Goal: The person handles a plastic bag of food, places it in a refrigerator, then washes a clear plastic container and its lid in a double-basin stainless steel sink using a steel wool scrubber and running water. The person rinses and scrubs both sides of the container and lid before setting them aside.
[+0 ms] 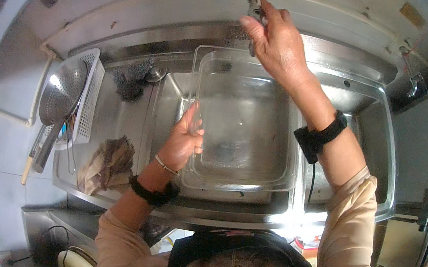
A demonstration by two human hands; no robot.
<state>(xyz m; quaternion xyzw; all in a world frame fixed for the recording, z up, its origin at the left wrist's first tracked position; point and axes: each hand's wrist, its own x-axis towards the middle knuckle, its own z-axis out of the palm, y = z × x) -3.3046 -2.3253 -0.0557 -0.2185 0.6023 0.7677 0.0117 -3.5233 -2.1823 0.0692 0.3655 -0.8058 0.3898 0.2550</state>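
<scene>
My left hand (185, 139) grips the left rim of a clear rectangular tub (235, 184), which spans the middle of a stainless steel sink (169, 104). Above the tub's far edge, my right hand (276, 37) is at the metal tap (253, 7) on the wall, with thumb and fingers around its upper part. My palm side is hidden, so how firmly the fingers touch the tap does not show. The tub is see-through, and the sink's bottom shows through it.
On the left ledge stand a white perforated basket (91, 99) with a metal strainer (62, 92), a dark scouring pad (131, 80) and a crumpled brown cloth (109, 164). A second basin (376, 136) lies at right. Another tap (413, 85) is on the right wall.
</scene>
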